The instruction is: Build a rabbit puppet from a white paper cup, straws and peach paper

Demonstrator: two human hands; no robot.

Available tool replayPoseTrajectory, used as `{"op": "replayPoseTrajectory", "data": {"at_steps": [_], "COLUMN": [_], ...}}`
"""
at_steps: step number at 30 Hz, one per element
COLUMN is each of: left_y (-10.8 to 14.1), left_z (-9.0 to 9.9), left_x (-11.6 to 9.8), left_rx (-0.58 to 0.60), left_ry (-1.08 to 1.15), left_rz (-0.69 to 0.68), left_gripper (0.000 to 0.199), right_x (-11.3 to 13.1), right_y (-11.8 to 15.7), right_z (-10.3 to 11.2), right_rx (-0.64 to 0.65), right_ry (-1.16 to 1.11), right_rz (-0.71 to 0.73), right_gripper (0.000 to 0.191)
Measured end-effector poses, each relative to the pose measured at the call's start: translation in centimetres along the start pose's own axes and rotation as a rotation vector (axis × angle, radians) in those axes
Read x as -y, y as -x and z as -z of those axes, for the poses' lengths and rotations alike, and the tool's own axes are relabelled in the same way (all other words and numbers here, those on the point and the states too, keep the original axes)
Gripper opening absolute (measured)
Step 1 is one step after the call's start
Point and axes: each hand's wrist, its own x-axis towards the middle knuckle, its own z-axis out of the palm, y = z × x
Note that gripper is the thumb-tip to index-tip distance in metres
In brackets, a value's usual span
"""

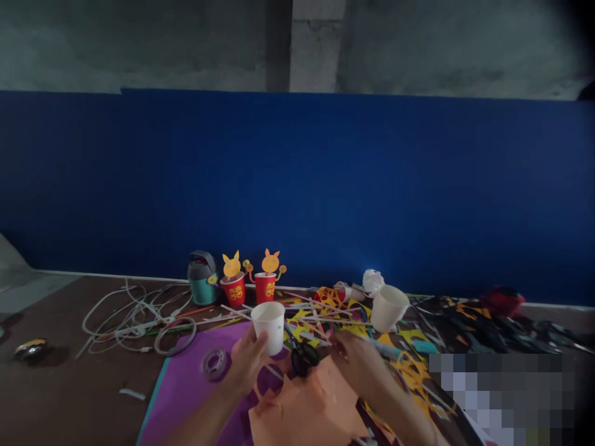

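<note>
The left hand point(249, 360) is gripping a white cup point(269, 325); the right hand point(356, 356) is curling to the cup's right, its grasp unclear

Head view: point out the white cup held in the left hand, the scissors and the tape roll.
White cup point(273, 327): head view, on its outer wall.
Scissors point(300, 355): head view, on the dark handles.
Tape roll point(205, 365): head view, on its ring.

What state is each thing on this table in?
White paper cup in the left hand: held, mouth up.
Second white paper cup: mouth up, not held.
Two red paper cups: standing, decorated with orange figures.
Black-handled scissors: lying down; whether open, unclear.
Orange paper sheet: spread out, creased.
Purple paper sheet: lying flat.
Round tape roll: lying flat.
White cable: loosely coiled.
White wad: crumpled.
</note>
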Motion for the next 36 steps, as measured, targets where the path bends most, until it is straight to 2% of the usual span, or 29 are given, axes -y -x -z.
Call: {"op": "replayPoseTrajectory", "data": {"at_steps": [4,9,13,17,19,22,25,30,33,36], "left_y": [0.0,-0.1,0.0,0.2,0.2,0.1,-0.1,-0.4,-0.6,-0.8], "left_z": [0.8,1.6,1.8,1.6,1.4,1.2,1.0,1.1,1.4,1.4], "left_x": [0.9,1.1,1.3,1.1,1.0,0.8,1.0,1.7,2.1,2.2], "left_rx": [0.16,0.195,0.158,0.121,0.112,0.086,0.078,0.068,0.052,0.013], "left_ry": [-0.094,-0.262,-0.148,0.028,0.06,0.046,0.027,-0.009,-0.025,0.008], "left_rz": [-0.106,-0.167,-0.101,0.024,0.036,0.032,0.015,-0.002,0.003,0.011], "left_gripper": [0.071,0.066,0.054,0.051,0.058,0.068,0.068,0.063,0.056,0.05], "right_x": [3.2,3.9,2.9,2.2,2.0,1.2,-0.4,-2.4,-2.1,-1.5], "right_y": [-0.5,-1.6,-2.1,-2.4,-2.6,-3.1,-3.7,-4.0,-3.9,-4.0], "right_z": [-3.5,-5.5,-4.8,-3.0,-2.1,-1.0,-0.2,-1.2,-2.3,-1.9], "right_rx": [0.031,0.083,0.059,0.14,0.174,0.165,0.103,0.062,0.053,0.017], "right_ry": [-0.098,0.046,0.034,0.01,0.009,0.024,0.057,0.121,0.124,0.099], "right_rz": [0.162,0.106,0.065,0.009,0.021,0.046,-0.012,-0.119,-0.121,-0.099], "right_gripper": [0.026,0.032,0.041,0.049,0.044,0.026,0.025,0.02,0.018,0.018]}}
